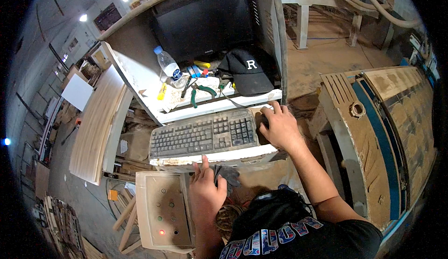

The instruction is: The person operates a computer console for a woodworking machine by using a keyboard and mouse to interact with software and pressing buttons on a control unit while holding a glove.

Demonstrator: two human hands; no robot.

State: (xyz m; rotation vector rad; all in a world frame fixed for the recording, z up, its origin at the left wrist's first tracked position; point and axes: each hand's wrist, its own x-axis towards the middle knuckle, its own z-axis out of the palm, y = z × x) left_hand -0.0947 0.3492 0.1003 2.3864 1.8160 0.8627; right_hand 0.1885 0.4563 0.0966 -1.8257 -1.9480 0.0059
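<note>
My right hand (281,127) rests over a dark computer mouse (262,129) at the right end of the keyboard shelf, covering most of it. Left of it lies a dusty black keyboard (203,134). My left hand (207,188) is at the shelf's worn white front edge (224,156), fingers stretched and thumb apart, with nothing in it. Beside its thumb hangs a dark grey cloth or glove (228,175), partly hidden. Below the shelf, left of my left wrist, is a beige control panel (163,203) with several round buttons, one glowing red.
A dark monitor (205,23) stands inside the cabinet. Before it lie a water bottle (169,66), green-handled pliers (202,93) and a black cap (248,70). Stacked boards (100,123) are at the left; a dusty machine bed (368,151) stands at the right.
</note>
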